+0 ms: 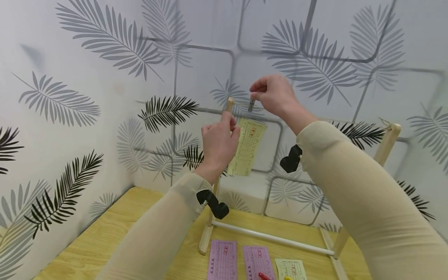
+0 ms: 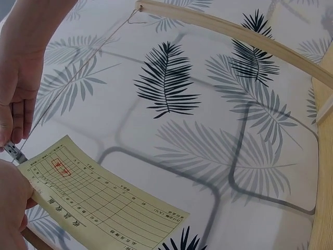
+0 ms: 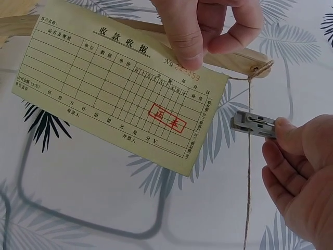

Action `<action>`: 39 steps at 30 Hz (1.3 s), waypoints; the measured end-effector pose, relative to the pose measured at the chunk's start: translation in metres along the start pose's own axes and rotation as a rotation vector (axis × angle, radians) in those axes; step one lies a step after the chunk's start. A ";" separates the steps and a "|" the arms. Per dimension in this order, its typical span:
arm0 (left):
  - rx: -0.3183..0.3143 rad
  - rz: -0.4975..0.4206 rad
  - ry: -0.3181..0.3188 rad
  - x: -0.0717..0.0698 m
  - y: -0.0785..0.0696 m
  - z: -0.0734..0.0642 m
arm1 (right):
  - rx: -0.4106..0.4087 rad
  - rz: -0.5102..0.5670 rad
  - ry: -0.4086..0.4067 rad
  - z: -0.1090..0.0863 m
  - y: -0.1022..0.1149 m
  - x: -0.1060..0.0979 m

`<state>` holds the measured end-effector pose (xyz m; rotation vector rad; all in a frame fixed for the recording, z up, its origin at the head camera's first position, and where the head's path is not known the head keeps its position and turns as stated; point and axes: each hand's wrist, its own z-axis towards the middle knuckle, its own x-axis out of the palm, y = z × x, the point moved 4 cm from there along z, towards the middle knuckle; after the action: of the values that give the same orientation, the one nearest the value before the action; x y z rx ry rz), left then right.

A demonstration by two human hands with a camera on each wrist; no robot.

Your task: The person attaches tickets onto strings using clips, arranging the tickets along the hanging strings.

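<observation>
A pale yellow receipt slip (image 1: pixel 246 149) hangs from my left hand (image 1: pixel 221 140), whose thumb and fingers pinch it by one edge. In the right wrist view the slip (image 3: pixel 119 99) shows a printed grid and a red stamp. My right hand (image 1: pixel 276 95) pinches the end of a grey clothespin (image 3: pixel 253 125) between thumb and finger. That clothespin crosses the thin string (image 3: pixel 248 198) near the knot at the wooden post (image 3: pixel 244 61). A small gap separates it from the slip in the right wrist view. Whether its tips clasp the string I cannot tell.
Two pink slips (image 1: pixel 223 258) and a smaller yellow slip (image 1: pixel 291 269) lie on the wooden table (image 1: pixel 140 210). A red clothespin (image 1: pixel 263 276) and a yellow item (image 1: pixel 288 278) show at the lower edge. The frame's white bar (image 1: pixel 273 238) runs behind them; patterned walls stand close behind.
</observation>
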<state>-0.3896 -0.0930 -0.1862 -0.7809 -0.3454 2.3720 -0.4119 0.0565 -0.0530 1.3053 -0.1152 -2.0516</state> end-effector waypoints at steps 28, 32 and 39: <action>-0.028 -0.067 -0.106 -0.007 -0.004 0.000 | -0.063 0.043 0.160 -0.009 -0.010 -0.007; -0.027 -0.072 -0.112 -0.008 -0.004 0.000 | -0.072 0.021 0.163 -0.008 -0.010 -0.005; -0.035 -0.067 -0.107 -0.008 -0.003 0.002 | -0.082 0.016 0.204 -0.009 -0.008 -0.005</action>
<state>-0.3844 -0.0954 -0.1799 -0.6489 -0.4518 2.3553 -0.4073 0.0682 -0.0570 1.4487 0.0496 -1.8773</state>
